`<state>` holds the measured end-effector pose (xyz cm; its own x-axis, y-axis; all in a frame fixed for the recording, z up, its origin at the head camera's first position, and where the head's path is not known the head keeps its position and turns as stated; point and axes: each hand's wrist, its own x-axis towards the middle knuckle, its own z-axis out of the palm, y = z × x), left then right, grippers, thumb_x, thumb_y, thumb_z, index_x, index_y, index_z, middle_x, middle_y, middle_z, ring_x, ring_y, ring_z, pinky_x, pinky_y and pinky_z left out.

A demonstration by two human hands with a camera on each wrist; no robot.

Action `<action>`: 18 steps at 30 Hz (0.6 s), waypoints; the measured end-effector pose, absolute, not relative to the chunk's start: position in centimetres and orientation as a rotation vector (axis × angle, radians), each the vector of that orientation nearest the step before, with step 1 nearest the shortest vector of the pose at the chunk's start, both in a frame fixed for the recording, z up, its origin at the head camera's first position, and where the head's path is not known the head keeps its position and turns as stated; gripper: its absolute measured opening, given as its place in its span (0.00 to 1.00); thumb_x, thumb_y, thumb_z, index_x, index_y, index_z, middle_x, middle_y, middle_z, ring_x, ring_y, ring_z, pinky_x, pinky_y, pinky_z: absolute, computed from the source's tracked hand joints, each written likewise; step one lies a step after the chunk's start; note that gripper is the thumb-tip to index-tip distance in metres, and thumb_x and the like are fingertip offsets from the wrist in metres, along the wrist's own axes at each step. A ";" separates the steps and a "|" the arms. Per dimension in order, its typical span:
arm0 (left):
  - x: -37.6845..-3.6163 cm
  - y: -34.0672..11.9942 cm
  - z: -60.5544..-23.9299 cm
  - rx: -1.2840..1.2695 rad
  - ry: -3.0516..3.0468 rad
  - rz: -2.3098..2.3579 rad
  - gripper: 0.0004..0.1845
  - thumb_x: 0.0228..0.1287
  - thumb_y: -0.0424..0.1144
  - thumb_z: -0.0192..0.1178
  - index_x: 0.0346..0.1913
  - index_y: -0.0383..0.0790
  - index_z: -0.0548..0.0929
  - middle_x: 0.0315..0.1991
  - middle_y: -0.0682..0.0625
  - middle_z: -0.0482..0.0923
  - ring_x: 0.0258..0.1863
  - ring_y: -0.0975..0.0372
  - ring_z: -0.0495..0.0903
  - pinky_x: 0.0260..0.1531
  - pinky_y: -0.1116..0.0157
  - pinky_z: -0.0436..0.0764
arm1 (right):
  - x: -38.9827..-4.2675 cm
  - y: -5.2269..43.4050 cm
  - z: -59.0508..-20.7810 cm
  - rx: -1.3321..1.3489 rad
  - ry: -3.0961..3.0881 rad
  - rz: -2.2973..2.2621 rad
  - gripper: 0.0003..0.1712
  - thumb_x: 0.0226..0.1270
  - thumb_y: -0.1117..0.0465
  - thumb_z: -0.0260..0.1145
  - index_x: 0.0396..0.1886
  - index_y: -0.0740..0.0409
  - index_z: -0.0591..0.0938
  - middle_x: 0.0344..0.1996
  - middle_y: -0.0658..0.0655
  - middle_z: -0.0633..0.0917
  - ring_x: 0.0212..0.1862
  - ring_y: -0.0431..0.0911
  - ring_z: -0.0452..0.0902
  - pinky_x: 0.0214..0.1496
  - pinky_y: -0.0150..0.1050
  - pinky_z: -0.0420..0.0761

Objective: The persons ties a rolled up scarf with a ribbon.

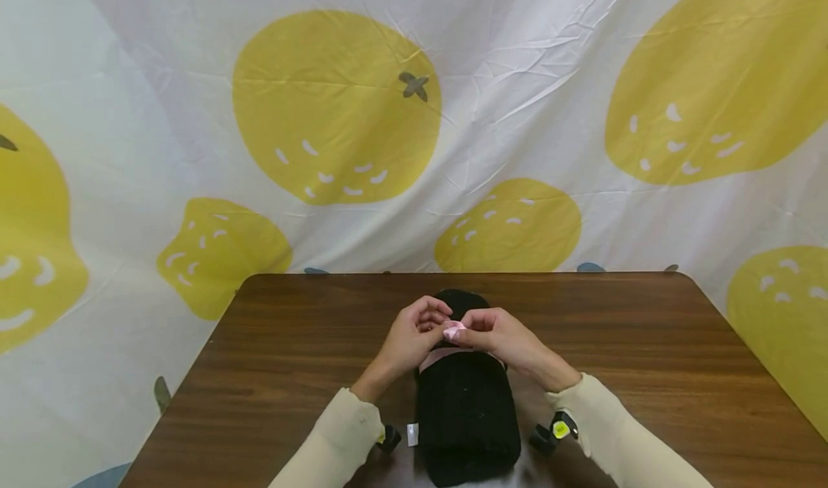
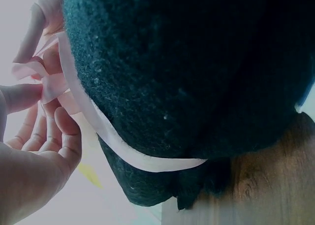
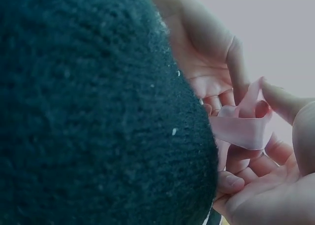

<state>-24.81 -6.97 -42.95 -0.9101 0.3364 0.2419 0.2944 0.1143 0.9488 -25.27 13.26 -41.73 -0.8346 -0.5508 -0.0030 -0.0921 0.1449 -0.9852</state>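
Hands: left hand (image 1: 409,338), right hand (image 1: 501,338) pinch pink ribbon (image 1: 453,331) round black knit roll (image 1: 467,416); white tag (image 1: 412,434) unreadable.

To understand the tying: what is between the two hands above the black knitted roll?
In the head view, only the pink ribbon, pinched between left hand and right hand.

Even bright light; wrist views hazy, soft-focused.

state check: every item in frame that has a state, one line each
black knit roll: rolled up, lying on the table, ribbon around it
pink ribbon: wrapped round the roll, ends pinched on top, partly looped
left hand: pinching the ribbon
right hand: pinching the ribbon
table: bears the roll
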 end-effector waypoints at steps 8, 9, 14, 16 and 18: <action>-24.7 -6.8 -42.8 0.644 2.315 1.956 0.09 0.67 0.26 0.60 0.48 0.29 0.77 0.40 0.35 0.82 0.35 0.63 0.82 0.40 0.71 0.82 | -25.2 13.2 -41.4 -0.536 2.123 -1.754 0.20 0.73 0.51 0.62 0.33 0.65 0.79 0.27 0.50 0.80 0.39 0.45 0.79 0.44 0.37 0.79; -24.8 -6.8 -42.8 0.642 2.316 1.953 0.09 0.67 0.26 0.60 0.48 0.29 0.77 0.40 0.35 0.82 0.35 0.62 0.82 0.40 0.71 0.82 | -25.2 13.2 -41.3 -0.528 2.142 -1.755 0.21 0.73 0.50 0.61 0.34 0.66 0.78 0.26 0.51 0.78 0.37 0.44 0.78 0.42 0.36 0.77; -24.9 -6.8 -42.9 0.638 2.323 1.960 0.10 0.66 0.26 0.62 0.48 0.28 0.77 0.40 0.33 0.82 0.35 0.61 0.82 0.38 0.73 0.81 | -25.0 13.2 -41.1 -0.501 2.207 -1.781 0.21 0.74 0.48 0.59 0.43 0.64 0.76 0.28 0.53 0.78 0.31 0.44 0.72 0.34 0.34 0.74; -24.9 -6.8 -42.9 0.644 2.331 1.965 0.10 0.65 0.27 0.62 0.48 0.29 0.78 0.40 0.34 0.82 0.35 0.60 0.83 0.38 0.72 0.81 | -25.0 13.2 -41.2 -0.509 2.227 -1.809 0.19 0.74 0.49 0.59 0.46 0.62 0.75 0.31 0.54 0.80 0.33 0.44 0.76 0.37 0.35 0.76; -24.8 -6.8 -42.9 0.650 2.343 1.966 0.10 0.65 0.28 0.63 0.47 0.30 0.78 0.39 0.35 0.83 0.35 0.58 0.84 0.38 0.71 0.82 | -25.0 13.2 -41.2 -0.532 2.278 -1.828 0.17 0.74 0.50 0.60 0.48 0.60 0.76 0.33 0.54 0.82 0.36 0.45 0.78 0.40 0.36 0.78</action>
<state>-24.79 -6.78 -42.86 -0.9134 0.3209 0.2504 0.3024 0.1233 0.9452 -24.96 13.25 -41.20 -0.9215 -0.3785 0.0873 -0.1672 0.1836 -0.9687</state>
